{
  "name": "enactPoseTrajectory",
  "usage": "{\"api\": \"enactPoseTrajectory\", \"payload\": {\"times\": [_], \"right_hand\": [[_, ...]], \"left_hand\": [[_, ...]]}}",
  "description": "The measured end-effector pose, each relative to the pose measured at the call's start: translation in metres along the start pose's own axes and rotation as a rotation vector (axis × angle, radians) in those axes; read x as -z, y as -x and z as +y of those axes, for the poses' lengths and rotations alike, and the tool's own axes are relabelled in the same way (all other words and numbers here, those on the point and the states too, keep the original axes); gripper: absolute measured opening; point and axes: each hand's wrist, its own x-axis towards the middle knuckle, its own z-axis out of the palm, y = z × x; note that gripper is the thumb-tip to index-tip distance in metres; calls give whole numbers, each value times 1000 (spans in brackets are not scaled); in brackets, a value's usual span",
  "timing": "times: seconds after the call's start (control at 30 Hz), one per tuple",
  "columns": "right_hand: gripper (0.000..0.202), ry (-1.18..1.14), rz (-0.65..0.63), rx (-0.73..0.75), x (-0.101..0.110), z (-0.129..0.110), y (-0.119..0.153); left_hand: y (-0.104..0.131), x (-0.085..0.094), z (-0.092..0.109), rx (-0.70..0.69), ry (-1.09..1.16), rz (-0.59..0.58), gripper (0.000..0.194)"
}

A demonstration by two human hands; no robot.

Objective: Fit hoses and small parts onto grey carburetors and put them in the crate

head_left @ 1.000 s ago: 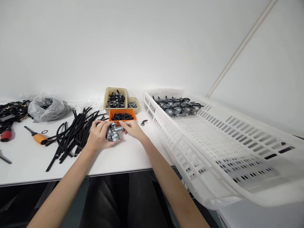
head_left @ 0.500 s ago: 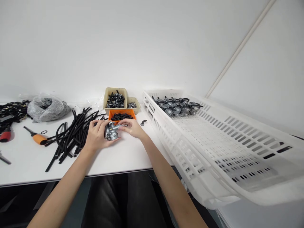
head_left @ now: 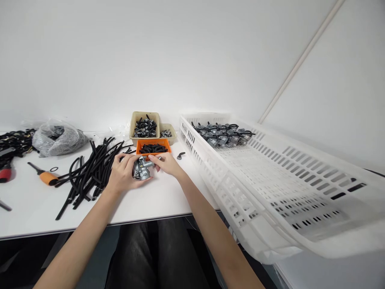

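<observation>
**Silver metal part (head_left: 142,168) gripped in both hands, in front of orange basket (head_left: 153,141)**

All positions are given from the orange basket, as seen by the person, from left to right.

Far left of the basket: a heap of black parts (head_left: 18,140), with a red-handled tool (head_left: 5,175) at its near edge. Next, a clear plastic bag (head_left: 60,140) with contents partly visible. Nearer the person than the basket, on the same side: an orange-handled tool (head_left: 48,178), lying flat, and a thin black ring (head_left: 54,169) beside it.

Closer on the basket's left: a loose pile of black tubes (head_left: 96,168), crossing one another.

Directly before the basket: the metal part. Left hand (head_left: 123,172) is wrapped around its left side. Right hand (head_left: 168,162) has thumb and fingers pinched on the stub at its right; finer detail there is hidden by the fingers.

Behind the basket: a larger beige bin (head_left: 146,114) and, to its right, a smaller beige bin (head_left: 173,141), both containing small parts. The basket itself contains short black pieces.

Just right of the basket: one loose elbow fitting (head_left: 180,155) on the table (head_left: 168,200). Further right: a white slotted crate (head_left: 204,160), with grouped metal assemblies (head_left: 224,136) at its far end.
</observation>
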Motion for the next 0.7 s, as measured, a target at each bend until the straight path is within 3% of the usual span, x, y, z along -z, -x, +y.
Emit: {"api": "enactPoseTrajectory", "payload": {"times": [0.13,0.27,0.37,0.7], "right_hand": [[51,19,11,-14,0,2,-2],[38,-81,32,90,4,4,-3],[42,-130,-30,150,6,6,-3],[28,-57,-19,95,3,7,-3]], "left_hand": [[0,0,0,11,4,0,68],[-3,2,0,3,-4,27,66],[-3,2,0,14,-7,42,67],[0,1,0,18,-6,18,70]]}}
